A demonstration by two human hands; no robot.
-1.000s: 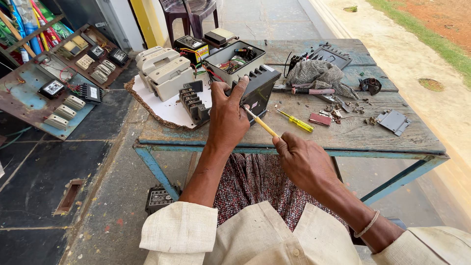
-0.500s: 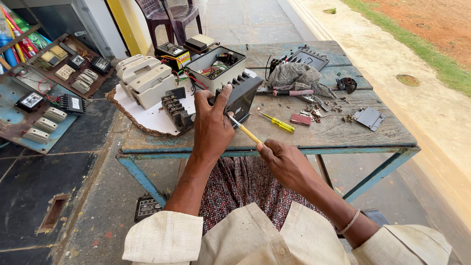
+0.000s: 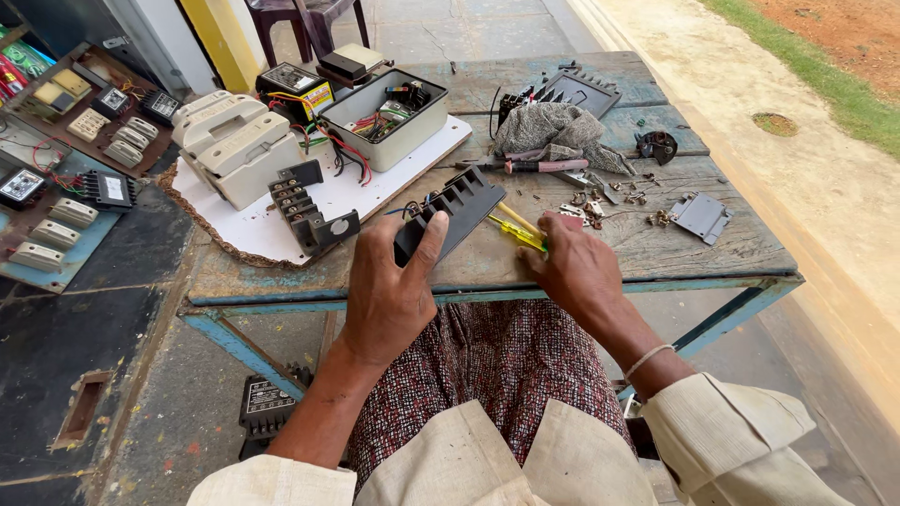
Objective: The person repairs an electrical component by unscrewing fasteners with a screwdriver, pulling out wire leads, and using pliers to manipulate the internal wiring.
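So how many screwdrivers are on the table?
2 that I can see: a yellow screwdriver under the right hand, and a pink-handled one beside the grey rag. More may hide underneath.

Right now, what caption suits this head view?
Left hand grips a black terminal block while right hand reaches a yellow screwdriver on a worn table.

The left hand (image 3: 394,290) grips a black terminal block (image 3: 450,214) on the bench (image 3: 656,248); at its three o'clock, the right hand (image 3: 574,267) holds a yellow screwdriver (image 3: 514,230).

Weathered blue table (image 3: 675,253), sunlit concrete floor (image 3: 844,187)
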